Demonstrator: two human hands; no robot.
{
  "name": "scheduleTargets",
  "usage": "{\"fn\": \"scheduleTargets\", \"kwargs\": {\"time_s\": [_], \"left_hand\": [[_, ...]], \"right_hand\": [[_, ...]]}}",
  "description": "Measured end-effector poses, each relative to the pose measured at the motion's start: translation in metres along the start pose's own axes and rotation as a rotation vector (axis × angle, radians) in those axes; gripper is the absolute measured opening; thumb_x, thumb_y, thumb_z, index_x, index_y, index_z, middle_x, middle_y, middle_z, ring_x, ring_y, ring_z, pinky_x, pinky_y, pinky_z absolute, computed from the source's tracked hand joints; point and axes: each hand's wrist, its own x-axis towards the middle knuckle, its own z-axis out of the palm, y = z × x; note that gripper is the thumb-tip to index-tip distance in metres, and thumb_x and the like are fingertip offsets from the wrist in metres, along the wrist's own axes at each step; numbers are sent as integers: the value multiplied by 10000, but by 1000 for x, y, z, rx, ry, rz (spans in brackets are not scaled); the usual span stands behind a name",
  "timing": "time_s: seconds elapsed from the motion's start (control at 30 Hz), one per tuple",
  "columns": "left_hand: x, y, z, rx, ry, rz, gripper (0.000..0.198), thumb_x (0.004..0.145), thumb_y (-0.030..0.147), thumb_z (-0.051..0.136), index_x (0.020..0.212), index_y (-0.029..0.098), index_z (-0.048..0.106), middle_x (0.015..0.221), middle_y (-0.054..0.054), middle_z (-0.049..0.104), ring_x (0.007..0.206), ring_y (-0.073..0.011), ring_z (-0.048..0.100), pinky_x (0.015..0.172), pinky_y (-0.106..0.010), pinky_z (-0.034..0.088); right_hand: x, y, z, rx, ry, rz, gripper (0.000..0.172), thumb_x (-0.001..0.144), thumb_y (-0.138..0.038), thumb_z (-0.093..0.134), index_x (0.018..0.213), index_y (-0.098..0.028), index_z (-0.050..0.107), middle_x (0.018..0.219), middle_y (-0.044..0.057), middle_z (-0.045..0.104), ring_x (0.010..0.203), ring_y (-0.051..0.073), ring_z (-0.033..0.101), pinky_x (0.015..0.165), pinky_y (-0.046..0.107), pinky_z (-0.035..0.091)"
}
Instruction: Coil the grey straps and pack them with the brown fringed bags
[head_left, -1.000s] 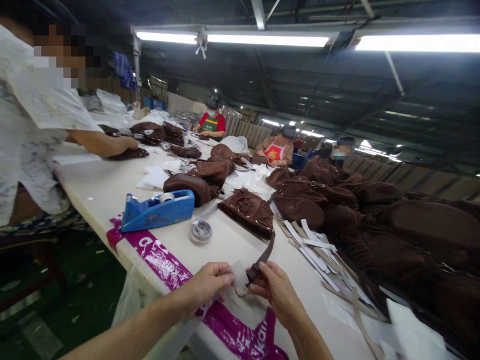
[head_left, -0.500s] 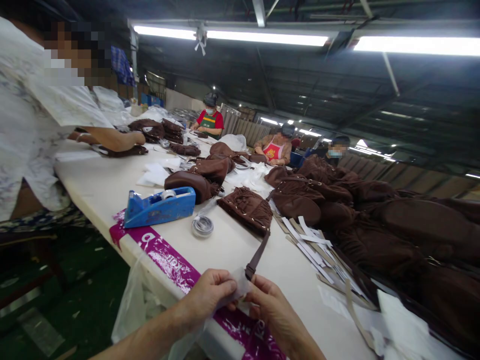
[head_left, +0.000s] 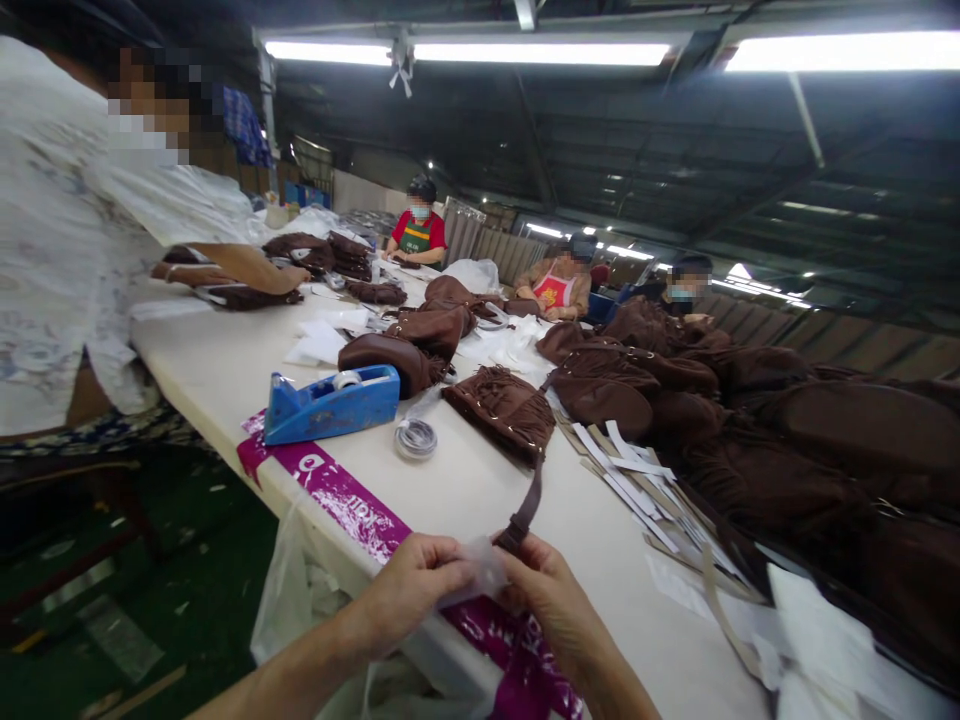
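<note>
Above the table (head_left: 454, 485), the left hand (head_left: 411, 588) is pinching a translucent sheet (head_left: 482, 563) while the right hand (head_left: 551, 595) is grasping the strap (head_left: 531, 502) of a fringed brown bag (head_left: 504, 415).

The fringed bag (head_left: 502, 412) and its strap (head_left: 531, 500) are dark brown, the small film (head_left: 485, 566) milky white. The tape dispenser (head_left: 337, 408) is blue — the plastic strip (head_left: 341, 492) purple, printed in white — and the tabletop (head_left: 450, 495) cream.

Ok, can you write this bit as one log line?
left hand: pinching translucent sheet; right hand: holding strap near its end; strap: runs to fringed brown bag; bag: on table; blue tape dispenser: on table
</note>
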Motion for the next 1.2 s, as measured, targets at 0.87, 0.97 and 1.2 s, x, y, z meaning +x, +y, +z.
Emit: {"fn": "scheduleTargets", "kwargs": {"time_s": [0.87, 0.97, 1.2], "left_hand": [[-8, -1, 7, -241, 68, -16, 220, 539, 192, 698, 538, 159, 481, 492, 47, 447, 491, -78, 362, 508, -219, 241], [-7, -2, 7, -289, 47, -49, 237, 523, 159, 710, 533, 158, 473, 500, 41, 456, 494, -81, 388, 509, -217, 248], [-5, -2, 9, -396, 26, -35, 269, 502, 104, 734, 541, 154, 472, 520, 47, 473, 494, -70, 387, 501, -203, 257]], "right_hand": [[-9, -6, 11, 143, 174, -192, 372, 602, -367, 853, 865, -173, 675, 666, -3, 652, 619, 120, 547, 625, 250, 438], [-10, -7, 15, 162, 173, -187, 365, 594, -363, 854, 853, -175, 677, 680, 1, 653, 657, 139, 564, 668, 269, 448], [-13, -3, 12, 109, 180, -185, 355, 619, -366, 840, 872, -178, 679, 710, 7, 661, 677, 147, 574, 689, 273, 463]]}}
